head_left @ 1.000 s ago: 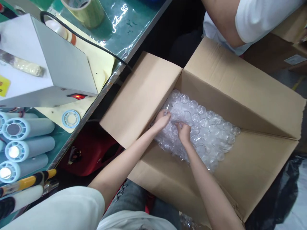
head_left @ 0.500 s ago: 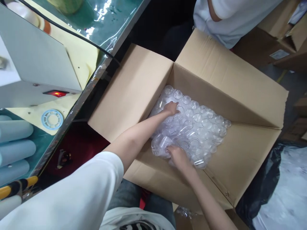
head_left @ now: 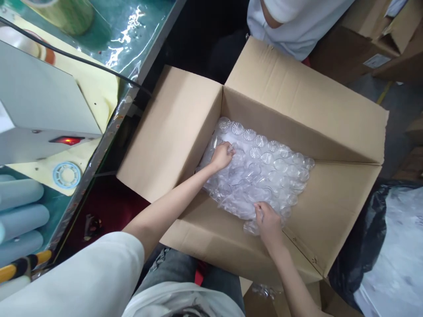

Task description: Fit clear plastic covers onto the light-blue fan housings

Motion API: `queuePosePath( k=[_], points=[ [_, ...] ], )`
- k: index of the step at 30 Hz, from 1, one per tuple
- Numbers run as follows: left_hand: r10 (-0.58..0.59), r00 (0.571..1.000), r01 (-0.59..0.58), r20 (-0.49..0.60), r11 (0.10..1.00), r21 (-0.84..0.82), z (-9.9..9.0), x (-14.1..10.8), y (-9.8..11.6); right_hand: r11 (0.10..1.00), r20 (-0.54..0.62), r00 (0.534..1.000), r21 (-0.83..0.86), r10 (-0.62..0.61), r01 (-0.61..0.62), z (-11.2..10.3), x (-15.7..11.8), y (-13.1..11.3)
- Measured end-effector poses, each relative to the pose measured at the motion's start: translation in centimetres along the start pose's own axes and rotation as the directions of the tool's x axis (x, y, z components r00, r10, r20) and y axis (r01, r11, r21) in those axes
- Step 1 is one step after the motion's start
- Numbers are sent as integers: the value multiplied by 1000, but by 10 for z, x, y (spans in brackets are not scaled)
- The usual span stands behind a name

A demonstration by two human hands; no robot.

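- Taking the picture as a clock face, the open, brown cardboard box (head_left: pixel 333 198) spreads around the centre; inside it sit rows of clear, round-ended plastic containers (head_left: pixel 267 157), with thin, clear plastic film (head_left: pixel 239 204) over those toward 7 o'clock.
- The left hand (head_left: pixel 222 156), near the centre, has its fingertips together, seemingly pinching the film; pulled hard here, it could tear, being so thin.
- The right hand (head_left: pixel 269 222), toward 5 o'clock, has thumb and finger closed, apparently on the film's near edge. How firm that hold is cannot be told; a slack pinch could let the slippery sheet slide out.
- Uneven pulling between the hands might drag the containers out of their rows, since they look light and smooth.
- Clear film over clear plastic hides its own edges, so a fold could easily be missed.
- At 1 o'clock, a co-worker in white (head_left: pixel 291 26) stands just beyond the long, brown cardboard flap (head_left: pixel 307 97); a bump there could jolt the box.
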State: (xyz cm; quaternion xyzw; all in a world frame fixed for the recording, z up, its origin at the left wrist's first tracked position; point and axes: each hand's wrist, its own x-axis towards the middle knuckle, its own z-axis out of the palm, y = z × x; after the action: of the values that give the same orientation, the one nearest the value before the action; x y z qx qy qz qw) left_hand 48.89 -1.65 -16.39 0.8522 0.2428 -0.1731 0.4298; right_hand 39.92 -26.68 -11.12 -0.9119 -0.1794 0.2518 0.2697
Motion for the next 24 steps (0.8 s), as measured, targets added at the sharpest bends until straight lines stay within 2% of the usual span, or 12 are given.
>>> queuePosePath(
  k=[3, 7, 10, 13, 16, 19, 24],
  points=[
    [-25, 1000, 25, -8, 999, -38, -18, -34, -11, 998, 3, 1000, 69, 2, -2, -13, -3, -3],
    [-117, 991, 123, 57, 987, -105, -23, -76, -27, 983, -103, 985, 131, 141, -127, -32, -5, -8],
    [-187, 974, 206, 131, 966, -158, -20, -93, -30, 964, -13, 986, 212, 168, -161, -34, -9, -13],
    [-160, 959, 214, 233, 949, -229, -22, -102, -21, 933, 81, 978, 293, 193, -208, -26, -14, -13],
    [-110, 960, 184, 258, 942, -282, -28, -110, -7, 891, 97, 962, 362, 256, -274, -17, -16, -8],
    [-68, 952, 163, 298, 937, -309, -33, -118, 5, 854, 120, 956, 431, 267, -292, -14, -15, -7],
    [16, 891, 169, 454, 916, -363, -32, -130, 20, 809, 174, 961, 519, 216, -275, -13, -10, -14]
  ],
)
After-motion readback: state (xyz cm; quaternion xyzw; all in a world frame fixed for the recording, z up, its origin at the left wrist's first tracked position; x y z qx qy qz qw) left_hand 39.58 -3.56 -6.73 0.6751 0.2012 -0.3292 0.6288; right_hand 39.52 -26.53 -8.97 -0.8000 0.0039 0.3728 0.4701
